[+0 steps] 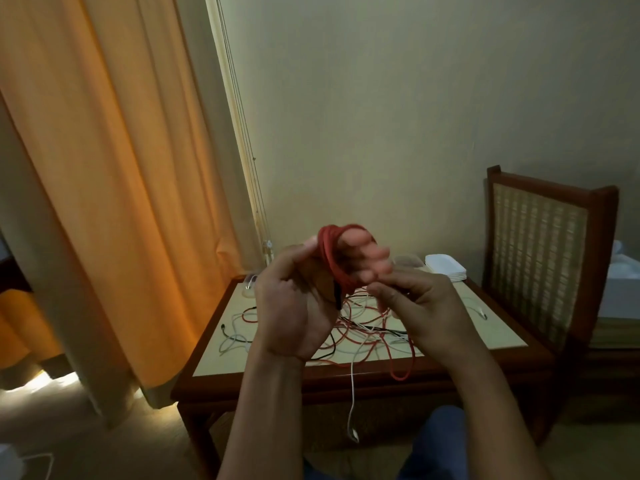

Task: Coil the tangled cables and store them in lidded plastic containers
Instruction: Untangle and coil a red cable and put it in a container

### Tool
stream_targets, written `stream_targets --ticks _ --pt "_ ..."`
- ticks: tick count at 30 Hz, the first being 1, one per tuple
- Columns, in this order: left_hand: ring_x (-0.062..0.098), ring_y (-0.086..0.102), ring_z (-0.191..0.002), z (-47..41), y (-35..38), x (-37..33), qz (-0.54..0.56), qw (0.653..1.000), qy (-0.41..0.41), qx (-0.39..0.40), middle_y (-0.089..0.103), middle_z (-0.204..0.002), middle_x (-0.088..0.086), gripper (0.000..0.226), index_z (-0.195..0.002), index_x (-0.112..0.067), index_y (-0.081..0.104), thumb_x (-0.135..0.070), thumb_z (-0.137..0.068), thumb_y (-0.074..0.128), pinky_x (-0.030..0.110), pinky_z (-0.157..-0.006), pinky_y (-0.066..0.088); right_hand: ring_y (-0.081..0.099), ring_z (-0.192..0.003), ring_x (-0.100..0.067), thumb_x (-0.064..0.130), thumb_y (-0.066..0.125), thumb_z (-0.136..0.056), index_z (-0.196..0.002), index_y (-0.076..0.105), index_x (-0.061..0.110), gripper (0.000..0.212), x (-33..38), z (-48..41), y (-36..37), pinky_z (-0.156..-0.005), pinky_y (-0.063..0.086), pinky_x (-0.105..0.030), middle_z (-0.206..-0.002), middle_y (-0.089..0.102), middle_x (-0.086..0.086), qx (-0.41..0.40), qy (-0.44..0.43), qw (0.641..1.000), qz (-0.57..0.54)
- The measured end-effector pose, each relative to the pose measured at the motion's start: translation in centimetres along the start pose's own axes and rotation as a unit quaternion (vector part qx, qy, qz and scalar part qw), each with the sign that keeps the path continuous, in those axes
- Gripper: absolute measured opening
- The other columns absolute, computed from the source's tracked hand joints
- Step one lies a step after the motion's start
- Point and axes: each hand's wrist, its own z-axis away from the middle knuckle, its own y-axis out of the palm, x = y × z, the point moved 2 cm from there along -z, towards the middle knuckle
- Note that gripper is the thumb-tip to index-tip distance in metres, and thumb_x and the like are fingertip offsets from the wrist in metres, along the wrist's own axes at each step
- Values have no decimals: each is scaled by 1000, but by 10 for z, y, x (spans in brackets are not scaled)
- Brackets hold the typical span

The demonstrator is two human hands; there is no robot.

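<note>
- Above the middle of the tabletop [214, 355], the fingers [367, 254] of my left hand [294, 306] carry the red cable [327, 258], wound round them in several close loops. They grasp the coil, with my thumb up beside it.
- My right hand [426, 306], just beside the coil, pinches what looks like the free red strand. The blur hides the exact grip.
- To wind well, I judge I should feed each turn flat against the last with even, light tension, so the loops neither cross nor bite into my fingers.
- The slack should be drawn up slowly. It runs down into the tangle [360, 327], and a hard pull would likely tighten the knots below.
- The red cable looks thin, round and smooth-jacketed, springy enough to unwind if I let go of it.
- The tangle lies across the centre of the tabletop: red, white and black strands crossing loosely, all slender and limp.
- One white cable [352, 393] hangs over the front edge, its plug dangling below.
- The tabletop is a pale, smooth panel in a dark wooden frame.
- At the far right corner sits a stack of white lids [446, 268], rounded rectangles. Beside it is what may be a clear container [408, 261], too blurred to be sure.
- A wooden chair [540, 254] with a woven cane back stands at the right edge.
</note>
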Motion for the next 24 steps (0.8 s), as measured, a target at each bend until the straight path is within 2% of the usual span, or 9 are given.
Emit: stream_targets --ticks 2,4,7,10,15,17,19,21,24 --pt "36 71 -110 -5 2 0 41 999 17 3 71 -117 27 49 -112 4 74 -25 -100 37 33 -92 59 62 -71 2 23 66 -86 -99 74 35 19 6 0 3 -66 46 -11 -77 71 19 16 17 999 -39" --pt "41 62 -125 -8 2 1 52 998 43 4 62 -131 32 47 -126 9 63 -23 -104 35 35 -100 56 65 -75 3 27 66 -86 -102 75 34 20 8 0 2 -67 48 -11 -86 76 17 20 34 998 -41" --pt "41 58 -130 -11 -2 2 6 997 78 -17 60 -136 30 47 -135 10 51 -20 -109 26 37 -107 52 70 -90 0 31 69 -87 -104 79 28 20 5 2 -4 -75 52 -13 -95 77 16 46 52 998 9" --pt "36 59 -131 -13 -6 4 -85 990 91 -64 63 -136 23 47 -137 5 51 -25 -105 33 41 -113 47 70 -90 -1 35 70 -87 -105 80 24 23 5 5 -8 -75 52 -12 -92 77 17 72 65 994 47" --pt "15 65 -123 -10 -11 8 -341 925 126 -113 72 -127 1 38 -133 -9 60 -24 -110 34 31 -105 52 68 -83 -1 45 67 -83 -99 80 27 27 12 7 -14 -69 48 -10 -82 73 22 67 38 991 113" --pt "8 68 -116 -9 -15 9 -430 886 116 -129 74 -119 -3 35 -128 -13 66 -23 -111 37 27 -99 55 67 -85 0 39 71 -85 -99 79 29 19 16 7 -18 -69 50 -11 -82 71 24 45 9 988 145" --pt "3 70 -108 -8 -17 8 -496 854 88 -134 76 -110 -7 33 -118 -20 71 -26 -109 40 26 -95 56 67 -82 -6 33 74 -86 -98 80 26 15 22 6 -23 -67 52 -19 -83 71 19 12 -34 985 167" --pt "1 72 -98 -6 -18 5 -522 842 58 -125 77 -98 -8 34 -102 -27 75 -23 -109 42 21 -88 56 66 -75 -11 34 73 -85 -96 80 22 17 30 5 -27 -64 52 -31 -81 71 12 -27 -81 980 178" --pt "8 75 -83 -1 -17 3 -523 848 0 -87 78 -82 -2 44 -80 -19 77 -15 -108 42 21 -77 58 64 -70 -13 29 76 -84 -95 80 18 16 37 3 -30 -59 50 -33 -79 68 6 -69 -127 974 174"
